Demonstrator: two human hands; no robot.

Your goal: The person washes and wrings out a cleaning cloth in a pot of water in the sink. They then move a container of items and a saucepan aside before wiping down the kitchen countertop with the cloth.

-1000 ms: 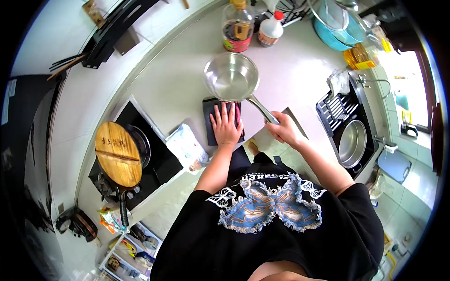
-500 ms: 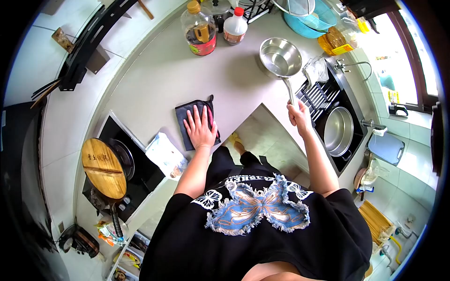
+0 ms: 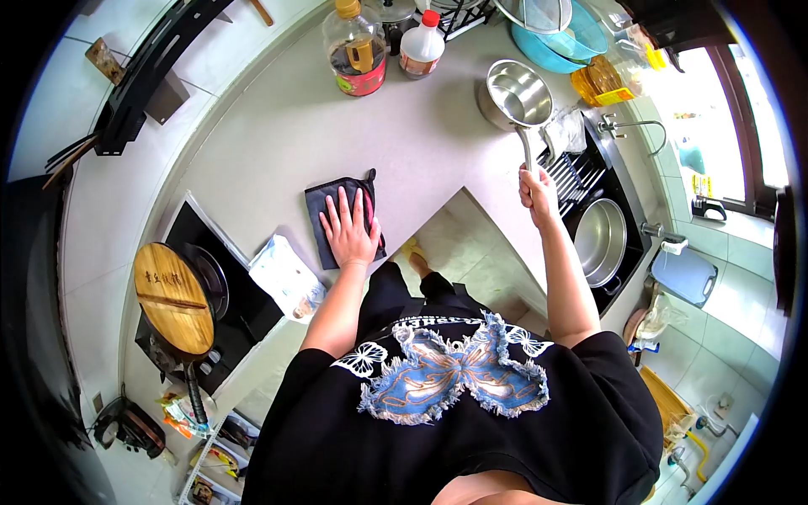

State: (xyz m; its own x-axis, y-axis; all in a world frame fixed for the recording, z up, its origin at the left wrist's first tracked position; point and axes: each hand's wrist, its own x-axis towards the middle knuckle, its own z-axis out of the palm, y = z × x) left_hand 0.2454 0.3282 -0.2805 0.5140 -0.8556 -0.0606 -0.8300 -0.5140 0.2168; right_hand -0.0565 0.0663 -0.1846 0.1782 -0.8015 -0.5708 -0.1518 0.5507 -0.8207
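My left hand lies flat with fingers spread on a folded dark grey cloth with black and pink edging, on the countertop. The handle of a small steel saucepan is wrapped in my right hand. The pan points away from me over the counter's right side, near the sink, its inside facing up and showing no food. Whether its base touches the counter, I cannot tell. Beside the cloth, to the left, is a white plastic packet.
A wooden-lidded wok sits on the stove at left. The sink at right holds a steel pot and a black rack. A large jar, a red-capped bottle, a blue basin and an oil bottle line the back.
The saucepan has shifted slightly right and away from me in my right hand. My left hand still rests on the cloth. The whole view has shifted a little.
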